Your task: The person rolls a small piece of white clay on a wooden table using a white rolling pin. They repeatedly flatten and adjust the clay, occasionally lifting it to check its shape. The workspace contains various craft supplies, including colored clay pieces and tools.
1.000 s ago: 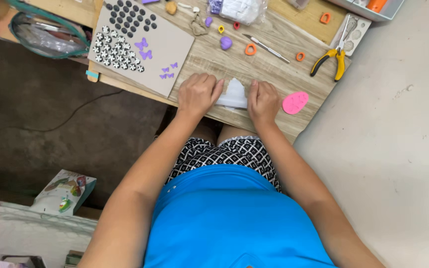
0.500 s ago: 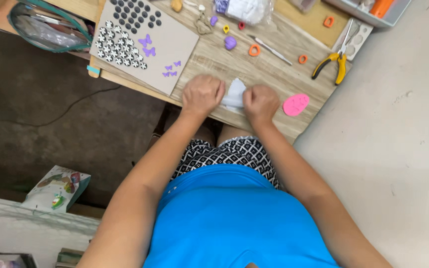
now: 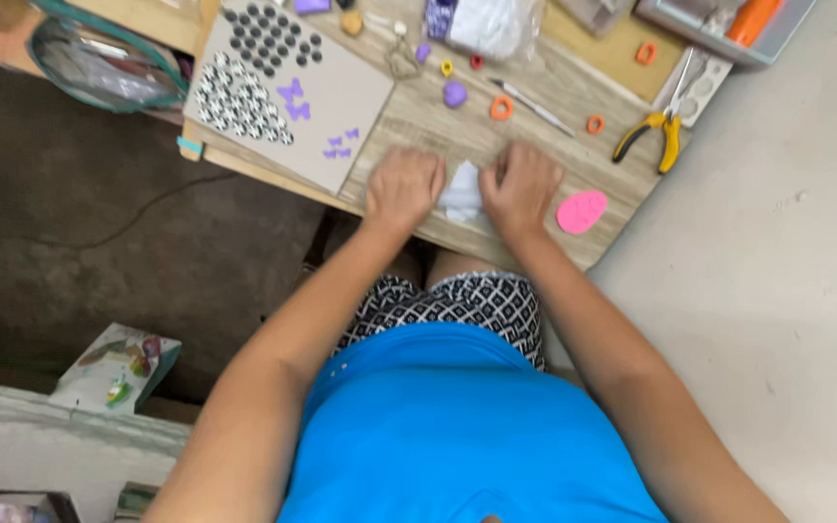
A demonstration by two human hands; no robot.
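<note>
Both forearms reach forward from the torso to the near edge of the wooden table (image 3: 438, 126). The left hand (image 3: 404, 186) lies knuckles up, fingers curled under, against the left edge of a small white piece (image 3: 462, 192), whether paper or cloth cannot be told. The right hand (image 3: 522, 186) is likewise curled and pressed to the piece's right edge. The piece sits between the two hands, touching both; whether either hand actually pinches it is hidden by the knuckles.

Just right of the right hand lies a pink oval shape (image 3: 581, 211). Farther back are yellow-handled pliers (image 3: 653, 138), several orange rings (image 3: 502, 107), a purple ball (image 3: 454, 94) and a thin metal tool (image 3: 533, 107). To the left, a grey board (image 3: 351, 97) carries dark dots, patterned ovals and purple butterflies (image 3: 293, 100). A clear bag of white material (image 3: 484, 21) sits at the far edge. Nothing lies between the hands and the piece.

The floor is dark on the left and pale on the right.
</note>
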